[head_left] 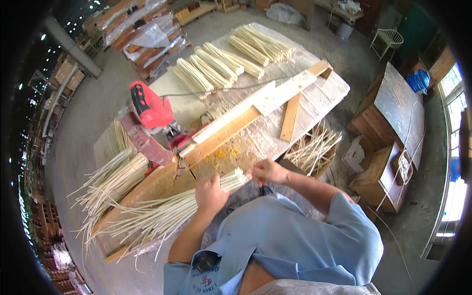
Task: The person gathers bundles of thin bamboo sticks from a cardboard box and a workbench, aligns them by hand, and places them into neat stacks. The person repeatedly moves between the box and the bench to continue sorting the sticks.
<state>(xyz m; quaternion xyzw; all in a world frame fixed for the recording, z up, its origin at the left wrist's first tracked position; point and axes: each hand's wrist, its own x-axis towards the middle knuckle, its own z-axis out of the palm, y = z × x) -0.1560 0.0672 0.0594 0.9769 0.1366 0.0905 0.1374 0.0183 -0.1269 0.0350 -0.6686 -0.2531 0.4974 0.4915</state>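
Observation:
My left hand is wrapped round a bundle of long pale cane sticks. Their loose ends fan out to the lower left, past the table edge. The gathered end of the bundle points toward my right hand. That hand's fingers are pinched together just beside the stick tips, and what they hold, if anything, is too small to make out. Just beyond the bundle, several yellow rubber bands lie on the tabletop. A red miter saw stands ahead and to the left of my hands.
A wooden fence runs across the worktable. Cut stick bundles lie at its far side. More long sticks rest left of the saw. A box of offcuts stands right, near a wooden cabinet. A cord crosses the table.

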